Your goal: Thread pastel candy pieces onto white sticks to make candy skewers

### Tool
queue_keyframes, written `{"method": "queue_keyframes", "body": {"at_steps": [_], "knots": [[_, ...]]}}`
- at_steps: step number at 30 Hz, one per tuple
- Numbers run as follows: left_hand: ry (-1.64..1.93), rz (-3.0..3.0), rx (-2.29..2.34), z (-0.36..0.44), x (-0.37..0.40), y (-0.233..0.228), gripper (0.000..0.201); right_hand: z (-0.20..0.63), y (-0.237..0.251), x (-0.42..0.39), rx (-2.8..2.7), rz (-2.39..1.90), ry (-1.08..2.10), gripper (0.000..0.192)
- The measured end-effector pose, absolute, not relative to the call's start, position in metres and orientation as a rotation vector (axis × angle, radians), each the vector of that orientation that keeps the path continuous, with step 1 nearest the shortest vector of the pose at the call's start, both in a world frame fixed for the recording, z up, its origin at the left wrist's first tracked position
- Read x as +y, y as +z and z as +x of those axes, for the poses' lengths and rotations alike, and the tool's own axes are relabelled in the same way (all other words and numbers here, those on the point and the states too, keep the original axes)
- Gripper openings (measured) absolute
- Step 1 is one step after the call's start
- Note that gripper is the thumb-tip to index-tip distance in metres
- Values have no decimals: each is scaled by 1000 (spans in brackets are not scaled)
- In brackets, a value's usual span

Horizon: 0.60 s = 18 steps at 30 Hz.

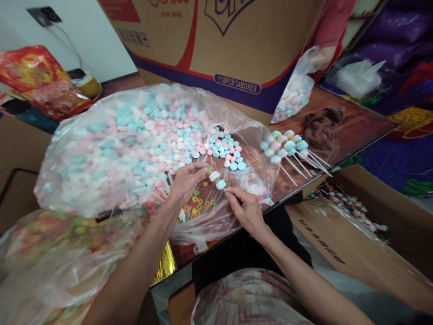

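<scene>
My right hand (248, 210) is closed on the white stick of a candy skewer (217, 179) threaded with pastel marshmallow pieces and a ring gummy. At the skewer's upper left end, my left hand (187, 180) pinches a small green ring gummy (209, 169); whether the stick passes through it I cannot tell. Below the hands lie loose ring gummies (199, 205) in orange, yellow, red and green. Just beyond is a spread of blue and pink marshmallows (221, 146), in front of a large clear bag (84, 122) full of more. Several finished-looking skewers (291, 146) lie to the right.
A big carton (189, 49) stands at the back of the table. Another person's arm (326, 45) holds a small bag of marshmallows (294, 95). A brown cloth (323, 126) lies right; an open box of wrapped sweets (352, 243) sits below the table edge. A ring-gummy bag (67, 253) lies left.
</scene>
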<state>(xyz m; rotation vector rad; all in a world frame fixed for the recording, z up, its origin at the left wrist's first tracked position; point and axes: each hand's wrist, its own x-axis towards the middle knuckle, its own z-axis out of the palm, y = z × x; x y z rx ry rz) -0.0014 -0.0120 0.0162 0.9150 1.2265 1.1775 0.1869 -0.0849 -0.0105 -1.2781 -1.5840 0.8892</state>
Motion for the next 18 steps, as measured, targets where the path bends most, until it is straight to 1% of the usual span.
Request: {"method": "queue_keyframes", "body": {"at_steps": [12,18], "knots": [[995,746,1149,13,-16,26,45,190,-3,-86,-1559,-1300,876,24],[947,802,1075,23,-19,30,42,191,-3,-85,-1544,-1301,899,24]]}}
